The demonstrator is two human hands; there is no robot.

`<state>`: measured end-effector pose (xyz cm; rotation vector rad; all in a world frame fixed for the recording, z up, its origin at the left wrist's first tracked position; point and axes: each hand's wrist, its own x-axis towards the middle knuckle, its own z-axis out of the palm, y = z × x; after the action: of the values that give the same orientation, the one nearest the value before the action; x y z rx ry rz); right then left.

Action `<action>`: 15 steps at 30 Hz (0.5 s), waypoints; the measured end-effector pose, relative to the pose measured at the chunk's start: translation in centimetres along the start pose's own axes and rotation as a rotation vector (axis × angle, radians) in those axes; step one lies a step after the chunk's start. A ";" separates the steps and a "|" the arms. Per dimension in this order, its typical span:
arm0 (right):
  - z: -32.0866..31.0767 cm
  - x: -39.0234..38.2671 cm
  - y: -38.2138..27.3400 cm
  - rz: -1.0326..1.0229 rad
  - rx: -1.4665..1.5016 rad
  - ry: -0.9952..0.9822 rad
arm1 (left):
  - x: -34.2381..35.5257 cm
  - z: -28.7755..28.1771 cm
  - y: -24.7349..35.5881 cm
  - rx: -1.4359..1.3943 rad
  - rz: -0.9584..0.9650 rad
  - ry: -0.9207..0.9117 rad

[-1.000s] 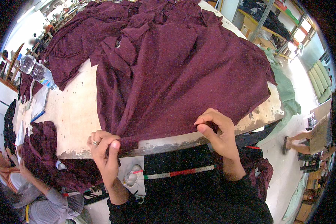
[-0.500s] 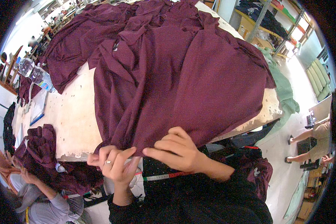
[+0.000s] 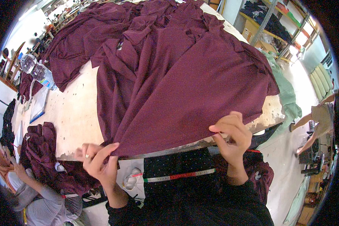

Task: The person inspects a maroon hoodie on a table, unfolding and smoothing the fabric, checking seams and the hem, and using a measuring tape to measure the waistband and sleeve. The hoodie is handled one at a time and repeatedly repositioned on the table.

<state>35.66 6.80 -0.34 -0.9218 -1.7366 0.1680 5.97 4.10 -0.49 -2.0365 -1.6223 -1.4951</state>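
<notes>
A large maroon garment (image 3: 184, 86) is spread over the near part of the table, its lower edge drawn out between my hands. My left hand (image 3: 100, 162), with a ring on one finger, pinches that edge near the table's front. Further right, my right hand (image 3: 231, 137) has thumb and fingers closed on the same edge, a little higher. Between the two hands the cloth is stretched fairly smooth, while folds run up its left side. A white, red and green measuring tape (image 3: 180, 175) lies across my dark clothing below the cloth.
More maroon garments (image 3: 90, 30) are heaped at the table's far side. A plastic bottle (image 3: 37, 71) and a blue-edged clipboard (image 3: 39, 105) are at the left. Another person (image 3: 49, 207) sits at lower left beside maroon cloth (image 3: 39, 147). Shelves (image 3: 267, 22) stand far right; someone (image 3: 320, 116) walks there.
My hands, formerly close together at the cloth's edge, have moved apart: the left to the left, the right to the right and upward. The edge between them is now stretched out.
</notes>
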 end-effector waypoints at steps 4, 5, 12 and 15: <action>0.0 0.3 -0.1 0.403 0.246 -0.118 | 0.2 0.0 -0.4 -0.329 -0.247 -0.195; 0.1 0.4 -0.2 0.477 0.269 -0.135 | -0.1 0.2 -0.8 -0.395 -0.310 -0.210; 3.9 0.4 -0.6 -0.088 -0.070 -0.173 | 0.6 2.9 2.7 0.156 -0.070 -0.236; 6.6 -0.5 -2.1 -0.307 0.046 -0.257 | 0.2 3.2 4.6 0.186 0.143 -0.351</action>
<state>28.98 7.17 -2.15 -0.6088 -2.0806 0.1276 11.55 4.38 0.04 -2.3438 -1.6146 -0.9412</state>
